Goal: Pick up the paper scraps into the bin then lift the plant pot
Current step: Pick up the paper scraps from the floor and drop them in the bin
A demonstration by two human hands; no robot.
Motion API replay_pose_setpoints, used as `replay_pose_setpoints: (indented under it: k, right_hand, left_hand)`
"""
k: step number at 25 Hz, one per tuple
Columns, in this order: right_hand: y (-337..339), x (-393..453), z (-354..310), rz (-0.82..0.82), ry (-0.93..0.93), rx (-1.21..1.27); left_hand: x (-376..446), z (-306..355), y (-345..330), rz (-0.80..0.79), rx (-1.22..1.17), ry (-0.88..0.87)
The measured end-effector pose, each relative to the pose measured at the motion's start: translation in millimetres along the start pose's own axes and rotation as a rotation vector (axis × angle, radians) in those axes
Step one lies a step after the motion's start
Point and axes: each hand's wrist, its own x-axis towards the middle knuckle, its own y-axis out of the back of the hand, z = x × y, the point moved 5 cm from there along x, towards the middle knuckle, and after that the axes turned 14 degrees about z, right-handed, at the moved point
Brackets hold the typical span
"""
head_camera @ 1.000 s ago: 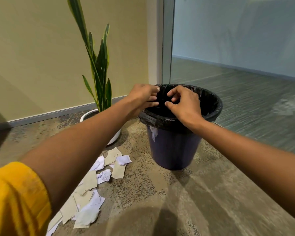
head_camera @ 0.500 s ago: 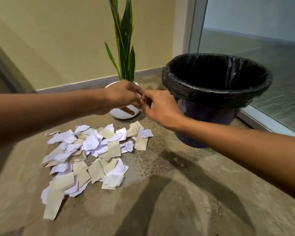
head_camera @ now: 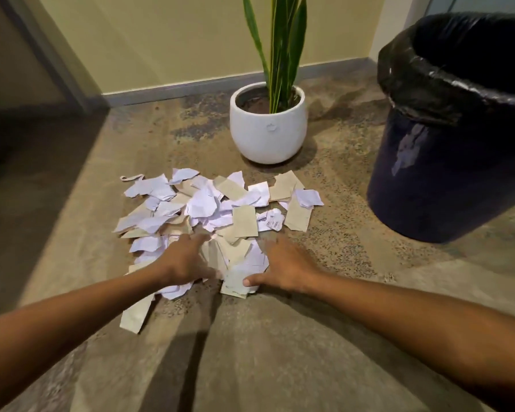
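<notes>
A pile of white and tan paper scraps [head_camera: 214, 209] lies on the floor in front of me. My left hand [head_camera: 188, 258] rests on the near left part of the pile, fingers spread. My right hand [head_camera: 283, 264] presses on the near right part, thumb on a tan scrap. Neither hand has lifted any paper. Behind the pile stands the white plant pot [head_camera: 268, 129] with tall green leaves. The dark blue bin [head_camera: 446, 162] with a black liner stands at the right.
A yellow wall with a grey skirting board [head_camera: 167, 90] runs behind the pot. A dark doorway or frame [head_camera: 42, 55] stands at the far left. The floor is mottled brown concrete.
Both hands came away from the bin's rim, passed in front of the pot and dropped onto the near edge of the scrap pile. My view turned left and down.
</notes>
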Motion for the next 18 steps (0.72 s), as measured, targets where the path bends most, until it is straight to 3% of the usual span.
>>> replay_pose_setpoints:
  k: [4, 10, 13, 18]
  right_hand:
    - [-13, 0, -8, 0.022, -0.006, -0.051]
    - [-14, 1, -6, 0.002, -0.010, 0.019]
    - [-12, 2, 0, -0.025, -0.043, 0.054]
    - [-4, -3, 12, -0.014, -0.067, 0.018]
  left_hand:
    - [12, 5, -17, 0.066, 0.035, 0.017]
    - [14, 17, -16, 0.039, -0.069, -0.030]
    - [12, 17, -10, 0.055, -0.256, 0.054]
    - [-3, 28, -14, -0.106, -0.462, 0.199]
